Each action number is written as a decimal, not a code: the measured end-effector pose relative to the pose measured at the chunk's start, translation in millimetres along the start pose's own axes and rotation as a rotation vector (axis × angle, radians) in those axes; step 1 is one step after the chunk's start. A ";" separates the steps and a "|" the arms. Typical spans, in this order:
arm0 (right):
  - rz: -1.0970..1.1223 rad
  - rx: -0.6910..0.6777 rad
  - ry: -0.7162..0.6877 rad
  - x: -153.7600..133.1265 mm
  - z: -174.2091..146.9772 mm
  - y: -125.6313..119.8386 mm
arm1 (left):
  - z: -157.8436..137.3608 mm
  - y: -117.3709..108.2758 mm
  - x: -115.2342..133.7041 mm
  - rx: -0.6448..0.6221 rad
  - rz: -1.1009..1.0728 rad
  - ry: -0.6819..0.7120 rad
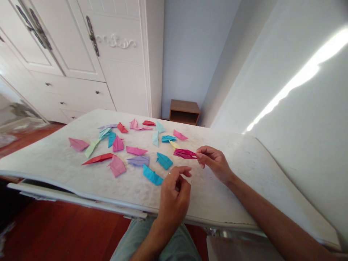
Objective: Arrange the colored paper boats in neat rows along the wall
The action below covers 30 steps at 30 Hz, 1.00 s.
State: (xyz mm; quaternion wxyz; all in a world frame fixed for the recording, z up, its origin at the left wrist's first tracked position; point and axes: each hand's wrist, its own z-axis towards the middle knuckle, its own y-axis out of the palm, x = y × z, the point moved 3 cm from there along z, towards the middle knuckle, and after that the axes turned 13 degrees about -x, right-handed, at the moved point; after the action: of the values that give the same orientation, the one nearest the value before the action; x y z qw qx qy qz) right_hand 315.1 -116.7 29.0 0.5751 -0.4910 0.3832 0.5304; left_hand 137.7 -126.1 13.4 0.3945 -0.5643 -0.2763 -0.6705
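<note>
My right hand [214, 161] pinches one pointed end of a magenta origami crane [185, 153], folded flat, between thumb and fingertips. The crane is held over the white table [217, 203], partly covering a pale yellow folded paper [174, 145]. My left hand [176, 190] is nearer the table's front edge, thumb and index finger apart with nothing between them. Just left of it lies a blue origami crane [152, 175], its right end close to the hand. Another blue crane [164, 160] and a lavender one [138, 161] lie a little farther off.
Several folded papers in pink, red, green and blue are scattered across the table's left half, among them a long red one [98, 158]. A white wardrobe [122, 72] stands behind, beside a brown wooden box shelf [185, 107]. The wall [299, 119] borders the table's right side.
</note>
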 end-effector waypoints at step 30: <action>0.241 -0.359 0.074 -1.6 -4.5 9.8 | 6.4 -6.2 6.1 0.137 -0.233 -0.008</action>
State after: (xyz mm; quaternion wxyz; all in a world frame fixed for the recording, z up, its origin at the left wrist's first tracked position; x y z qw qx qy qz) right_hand 305.5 -121.9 28.0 0.3965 -0.5553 0.3595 0.6365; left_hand 135.7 -118.9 21.2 0.3505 -0.5031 -0.3865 -0.6890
